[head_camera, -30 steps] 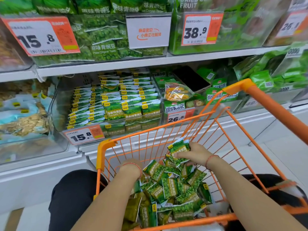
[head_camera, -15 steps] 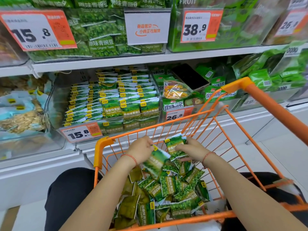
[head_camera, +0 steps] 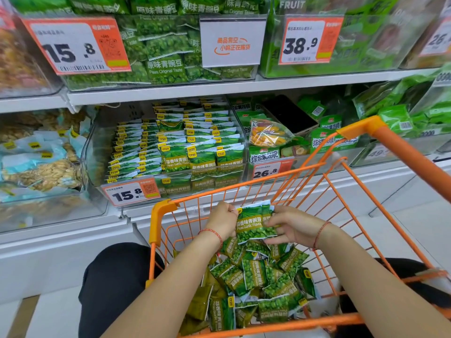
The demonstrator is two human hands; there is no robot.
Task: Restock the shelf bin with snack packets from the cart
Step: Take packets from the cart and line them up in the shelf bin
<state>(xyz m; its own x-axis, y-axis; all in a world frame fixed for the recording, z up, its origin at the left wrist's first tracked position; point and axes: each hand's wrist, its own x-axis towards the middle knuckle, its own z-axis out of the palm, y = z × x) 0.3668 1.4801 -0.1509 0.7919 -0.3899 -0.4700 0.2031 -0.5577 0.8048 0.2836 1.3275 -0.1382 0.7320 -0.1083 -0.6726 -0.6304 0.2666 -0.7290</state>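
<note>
Both hands (head_camera: 258,225) grip green pkts (head_camera: 253,225) above cart (head_camera: 161,215).

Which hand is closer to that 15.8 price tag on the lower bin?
Left. The left hand is just below and right of the tag; the right hand is farther right, across the held packets.

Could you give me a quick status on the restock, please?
Left hand and right hand hold garlic pea packets above the cart. Shelf bin half stocked. Path clear.
</note>
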